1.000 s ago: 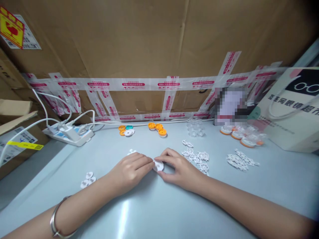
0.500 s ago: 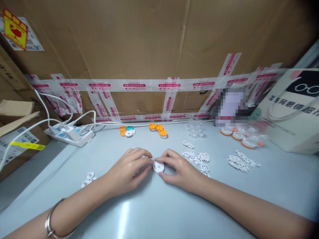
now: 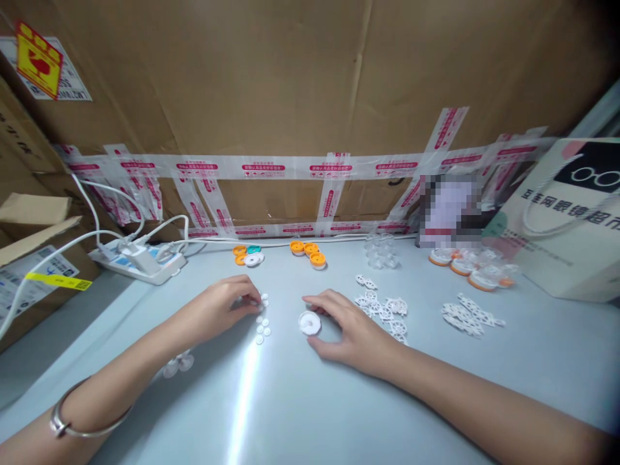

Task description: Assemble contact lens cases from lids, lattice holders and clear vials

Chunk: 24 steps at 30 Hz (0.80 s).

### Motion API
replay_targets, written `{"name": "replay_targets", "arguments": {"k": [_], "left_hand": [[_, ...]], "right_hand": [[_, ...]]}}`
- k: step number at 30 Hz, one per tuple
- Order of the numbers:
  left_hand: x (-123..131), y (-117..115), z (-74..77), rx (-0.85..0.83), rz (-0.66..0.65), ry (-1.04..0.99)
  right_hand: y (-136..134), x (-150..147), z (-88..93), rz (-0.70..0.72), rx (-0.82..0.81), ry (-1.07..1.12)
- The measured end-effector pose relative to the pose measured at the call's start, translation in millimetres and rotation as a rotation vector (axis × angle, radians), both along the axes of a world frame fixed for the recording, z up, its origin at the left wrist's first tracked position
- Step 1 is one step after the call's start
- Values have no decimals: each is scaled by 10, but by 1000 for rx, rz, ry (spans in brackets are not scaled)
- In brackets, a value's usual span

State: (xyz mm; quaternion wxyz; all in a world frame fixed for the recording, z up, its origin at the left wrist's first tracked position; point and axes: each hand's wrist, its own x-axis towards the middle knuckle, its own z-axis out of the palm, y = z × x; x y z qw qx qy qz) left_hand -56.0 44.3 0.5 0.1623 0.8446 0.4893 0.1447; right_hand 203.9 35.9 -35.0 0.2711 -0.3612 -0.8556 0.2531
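Note:
A round white plastic part (image 3: 310, 323) with a raised centre lies on the table. My right hand (image 3: 346, 326) curves loosely around it, index finger and thumb spread apart. Whether the thumb touches its edge is hard to see. Further left, my left hand (image 3: 225, 307) has its fingertips pinched at a small white disc (image 3: 264, 299), partly hidden by the fingers. Several more small white discs (image 3: 263, 328) lie just below those fingertips. Under my left forearm, white disc-shaped pieces (image 3: 179, 365) are partly covered.
White spoked plastic pieces (image 3: 382, 307) lie right of my right hand, with flat white pieces (image 3: 472, 314) beyond. Along the back are orange-and-white round parts (image 3: 310, 252), clear plastic parts (image 3: 382, 250) and a power strip (image 3: 145, 258). A paper bag (image 3: 562, 226) stands at right.
My left hand has moved left, away from the white part, to the small discs, which now show. My right hand has loosened around the round white part, whose raised centre is now visible.

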Motion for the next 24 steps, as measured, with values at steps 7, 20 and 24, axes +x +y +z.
{"name": "replay_targets", "arguments": {"k": [7, 20, 24], "left_hand": [[67, -8, -54, 22, -18, -1], [-1, -10, -106, 461, -193, 336], [204, -244, -40, 543, -160, 19]], "right_hand": [[-5, -1, 34, -17, 11, 59], [-98, 120, 178, -128, 270, 524], [-234, 144, 277, 70, 480, 407]]}}
